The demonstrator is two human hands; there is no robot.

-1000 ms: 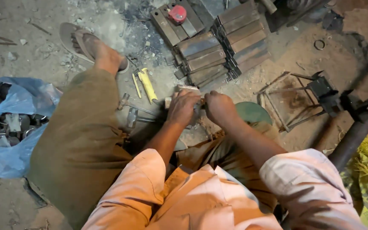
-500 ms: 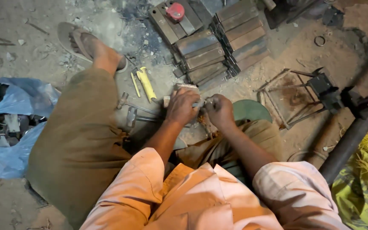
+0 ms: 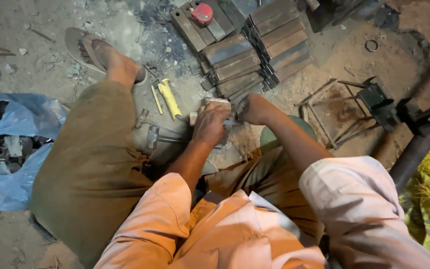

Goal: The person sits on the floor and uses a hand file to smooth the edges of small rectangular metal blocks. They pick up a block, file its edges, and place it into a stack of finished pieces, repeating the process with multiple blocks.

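I sit on the dirt floor with both hands together in front of my knees. My left hand curls over a small pale block that rests on the ground. My right hand is a closed fist just to its right, knuckles up. A thin grey metal bar shows between the two hands; how the fist grips it is hidden. Two hammers lie just left of my left hand, beside a yellow-handled tool.
Stacks of flat metal plates stand beyond the hands, with a red tape measure on top. A blue plastic bag of metal parts lies left. A welded rod frame, a dark pipe and a small ring are right.
My right fist has shifted a little farther from me, toward the plate stacks. My left hand stays on the block.
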